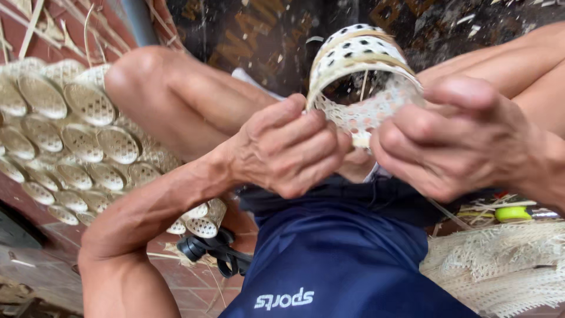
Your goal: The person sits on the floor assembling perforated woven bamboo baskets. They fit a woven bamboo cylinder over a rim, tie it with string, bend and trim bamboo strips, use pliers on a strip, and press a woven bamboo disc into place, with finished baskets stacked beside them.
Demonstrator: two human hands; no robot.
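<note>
Bamboo strips, pale and finely woven with small open holes, form the little round basket [359,76] held up between both hands in front of the person's lap. Its rim is bound with a couple of tan bands, and its open mouth faces the camera. The left hand [288,147] is curled in a loose fist at the basket's lower left edge, fingers folded in and pinching the woven wall. The right hand [453,138] closes on the lower right edge, its fingers bent around the loose weave; exactly which strand each fingertip grips is hard to make out, since the knuckles hide it. The two hands sit just beside each other, nearly touching below the basket.

Under the hands are dark blue shorts [341,259], with bare knees rising on either side. Along the left edge of the floor lies a large stack of finished woven pieces [76,135], overlapping like scales. By the stack's lower end, on the reddish tiled floor [188,282], rests a black tool with looped handles [215,250], likely shears. At the floor's right edge lies a heap of loose woven matting [500,265], with a yellow-green handled tool [513,213] just beyond it.
</note>
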